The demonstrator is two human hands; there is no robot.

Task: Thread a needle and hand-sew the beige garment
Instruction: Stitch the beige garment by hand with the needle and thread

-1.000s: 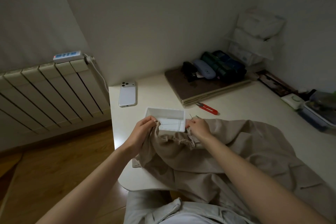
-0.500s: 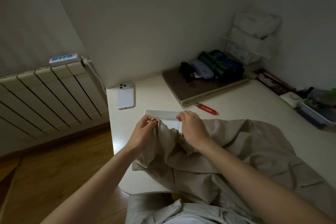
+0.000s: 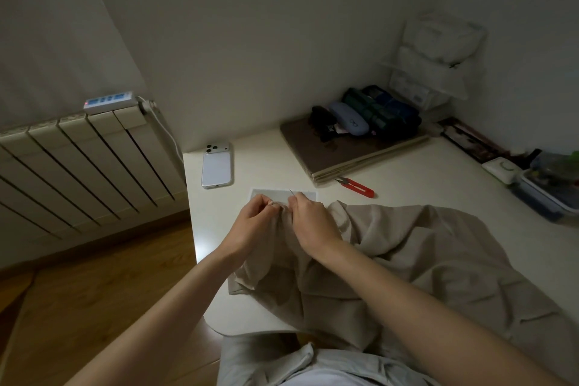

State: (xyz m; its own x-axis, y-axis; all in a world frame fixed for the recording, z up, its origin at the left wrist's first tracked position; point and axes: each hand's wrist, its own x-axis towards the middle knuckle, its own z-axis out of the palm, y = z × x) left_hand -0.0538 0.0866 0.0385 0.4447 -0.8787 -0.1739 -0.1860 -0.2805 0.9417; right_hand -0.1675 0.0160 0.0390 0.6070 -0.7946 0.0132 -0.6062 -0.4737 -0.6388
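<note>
The beige garment (image 3: 407, 257) lies crumpled over the white table (image 3: 423, 178) and hangs off the near edge toward my lap. My left hand (image 3: 250, 226) pinches a gathered fold of its upper edge. My right hand (image 3: 311, 222) is close beside it, fingers curled on the same fold, pinching a thin needle (image 3: 292, 193) whose tip pokes up above the fingers. No thread is clear in the dim light. A small white tray (image 3: 282, 193) sits just behind both hands, mostly hidden by them.
Red thread snips (image 3: 357, 187) lie behind the garment. A white phone (image 3: 217, 166) rests near the table's left edge. A brown board (image 3: 347, 153) with dark pouches sits at the back, boxes at the far right. A radiator (image 3: 78, 163) stands left, over wooden floor.
My hands have drawn closer together on the gathered fold. My right hand shifted left and now covers most of the tray, with the needle tip showing above it.
</note>
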